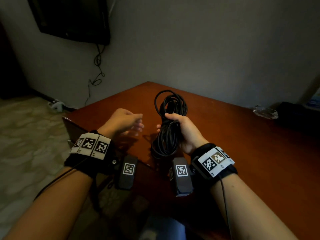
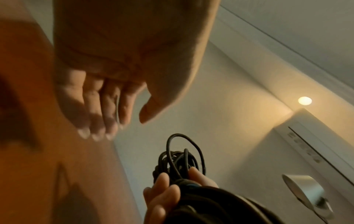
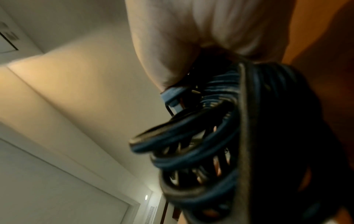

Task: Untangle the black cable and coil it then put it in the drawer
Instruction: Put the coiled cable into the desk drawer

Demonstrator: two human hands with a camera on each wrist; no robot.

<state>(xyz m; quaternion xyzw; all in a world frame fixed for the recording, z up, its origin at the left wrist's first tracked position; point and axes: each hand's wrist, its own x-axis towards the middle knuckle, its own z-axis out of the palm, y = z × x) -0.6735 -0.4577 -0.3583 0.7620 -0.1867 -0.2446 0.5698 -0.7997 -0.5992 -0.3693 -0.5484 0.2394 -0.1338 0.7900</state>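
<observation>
Black cable (image 1: 168, 122): gathered into a long bundle of loops, centre of the head view, held above the table (image 1: 242, 144). Upper loops stand above the gripping fist; lower loops hang below it towards the near table edge. In the right wrist view the strands fill the lower right of the frame, blurred.

Right hand (image 1: 186, 132): fingers and thumb curled round the middle of the bundle, gripping it. In the left wrist view the fingertips (image 2: 162, 195) wrap the strands at lower centre.

Left hand (image 1: 123, 121): left of centre in the head view, just beside the cable and apart from it. Fingers loose and lightly bent, pointing towards the bundle, holding nothing.

Table: reddish-brown wood, corner pointing to the upper centre of the head view, against a pale wall.

Screen (image 1: 72, 18): dark, mounted on the wall, upper left; a thin wire (image 1: 97, 71) trails down from it.

Clear crumpled wrapper (image 1: 265, 112): on the table, right side.

Wristbands with black-and-white markers: one on each wrist.
</observation>
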